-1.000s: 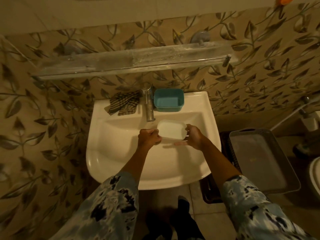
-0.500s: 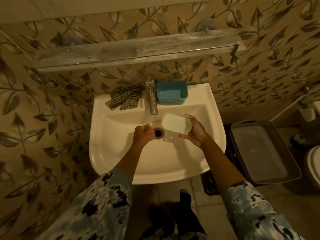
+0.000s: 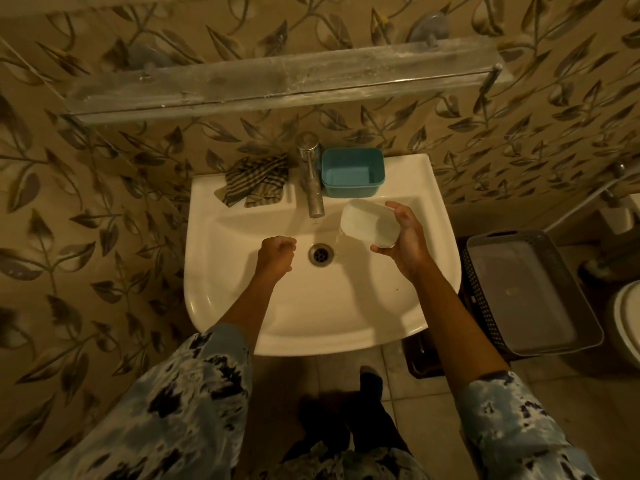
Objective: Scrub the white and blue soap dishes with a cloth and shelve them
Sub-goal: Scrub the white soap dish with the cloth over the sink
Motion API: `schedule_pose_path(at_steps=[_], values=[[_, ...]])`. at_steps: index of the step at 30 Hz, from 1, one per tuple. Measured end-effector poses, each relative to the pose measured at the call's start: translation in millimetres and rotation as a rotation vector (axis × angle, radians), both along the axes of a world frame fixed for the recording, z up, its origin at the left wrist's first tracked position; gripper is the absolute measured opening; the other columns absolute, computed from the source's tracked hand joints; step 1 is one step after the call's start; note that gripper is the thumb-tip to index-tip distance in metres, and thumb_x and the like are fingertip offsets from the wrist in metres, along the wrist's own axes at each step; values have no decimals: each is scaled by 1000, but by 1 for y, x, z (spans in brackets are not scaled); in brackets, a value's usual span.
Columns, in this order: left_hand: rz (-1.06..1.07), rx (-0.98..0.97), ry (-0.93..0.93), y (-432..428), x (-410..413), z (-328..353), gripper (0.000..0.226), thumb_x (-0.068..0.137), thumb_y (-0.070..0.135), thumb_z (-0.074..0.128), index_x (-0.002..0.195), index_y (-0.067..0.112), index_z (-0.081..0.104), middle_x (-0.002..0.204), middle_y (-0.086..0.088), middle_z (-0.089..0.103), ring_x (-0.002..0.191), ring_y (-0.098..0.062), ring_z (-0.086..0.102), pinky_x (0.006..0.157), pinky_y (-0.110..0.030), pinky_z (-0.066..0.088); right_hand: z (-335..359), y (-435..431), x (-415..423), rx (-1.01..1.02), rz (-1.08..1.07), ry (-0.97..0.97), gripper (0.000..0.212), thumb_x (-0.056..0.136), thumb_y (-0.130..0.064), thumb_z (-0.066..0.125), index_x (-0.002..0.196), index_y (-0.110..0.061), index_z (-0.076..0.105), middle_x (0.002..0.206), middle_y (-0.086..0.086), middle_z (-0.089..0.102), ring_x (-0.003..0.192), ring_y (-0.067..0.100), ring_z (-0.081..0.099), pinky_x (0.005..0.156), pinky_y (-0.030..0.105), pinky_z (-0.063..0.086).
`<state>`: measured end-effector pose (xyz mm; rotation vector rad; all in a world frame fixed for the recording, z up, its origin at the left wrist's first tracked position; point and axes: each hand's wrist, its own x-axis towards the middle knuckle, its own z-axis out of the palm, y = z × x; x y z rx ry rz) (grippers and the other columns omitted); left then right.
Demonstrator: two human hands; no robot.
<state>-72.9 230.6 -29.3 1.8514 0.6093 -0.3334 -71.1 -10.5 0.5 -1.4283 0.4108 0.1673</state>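
Right hand (image 3: 407, 242) grips the tilted white soap dish (image 3: 370, 224) at centre-right of frame; left hand (image 3: 277, 252), fingers curled, holds nothing over the washbasin (image 3: 242, 306).

a white sink (image 3: 311, 327) juts from a wall (image 3: 86, 237) tiled in a leaf pattern. a steel tap (image 3: 313, 181) stands at the middle of its back ledge with its spout reaching over the bowl. a round metal drain (image 3: 321, 254) sits in the bowl just in front of the spout. right of the sink, a grey perforated basket (image 3: 479, 292) rests on a dark crate (image 3: 420, 358). a white toilet (image 3: 628, 327) shows at the right edge. the floor (image 3: 415, 427) is pale tile.
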Motion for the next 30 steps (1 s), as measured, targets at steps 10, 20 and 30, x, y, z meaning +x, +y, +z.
schedule_pose_path(at_steps=[10, 20, 30], values=[[-31, -17, -77, 8, -3, 0, 20, 93, 6, 48, 101, 8, 66, 113, -12, 64, 97, -22, 60, 79, -41, 54, 21, 2, -7, -109, -129, -43, 33, 101, -29, 43, 131, -19, 50, 134, 13, 47, 118, 32, 47, 75, 49, 58], [-52, 0, -89, -3, -1, -3, 20, 93, 8, 48, 98, 11, 67, 108, -12, 66, 90, -21, 60, 65, -33, 54, 33, 13, -6, -363, -78, -187, 32, 101, -24, 42, 132, -21, 50, 124, 0, 49, 104, 17, 52, 61, 29, 60], [-83, 40, -92, -7, -1, -2, 20, 92, 8, 49, 100, 10, 68, 112, -12, 64, 99, -26, 61, 58, -29, 54, 58, 15, -11, -476, 4, -365, 32, 101, -19, 42, 131, -21, 50, 132, 4, 53, 111, 17, 52, 66, 18, 53]])
